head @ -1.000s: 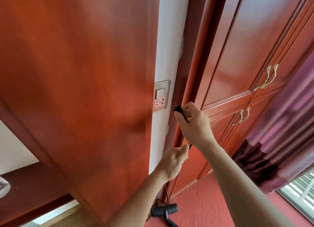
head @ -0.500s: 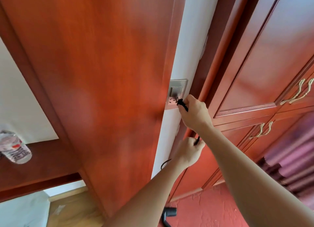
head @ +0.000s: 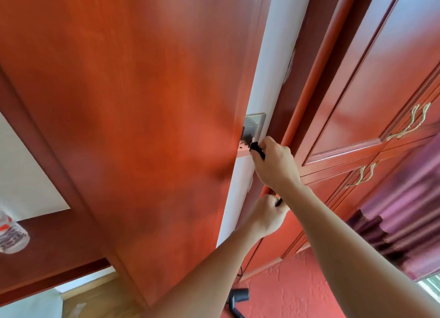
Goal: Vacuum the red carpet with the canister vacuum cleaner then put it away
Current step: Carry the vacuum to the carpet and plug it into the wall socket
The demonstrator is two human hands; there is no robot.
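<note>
My right hand (head: 275, 164) grips the black plug (head: 256, 148) of the vacuum's cord and holds it right at the lower edge of the grey wall socket (head: 252, 132). Whether the pins are in the socket is hidden by my fingers. Below it my left hand (head: 266, 216) is curled round the black cord (head: 278, 201), which runs down out of sight. A black part of the vacuum cleaner (head: 238, 298) lies on the red carpet (head: 292, 291) at the bottom.
An open red-brown door (head: 142, 127) stands close on the left, its edge partly covering the socket. A red wardrobe (head: 371, 91) with brass handles fills the right. Purple curtains (head: 409, 213) hang at the far right. A plastic bottle (head: 12, 236) shows at the left edge.
My right hand has carried the plug up and left, from open air to the socket. My left hand followed upward along the cord. The view has swung left.
</note>
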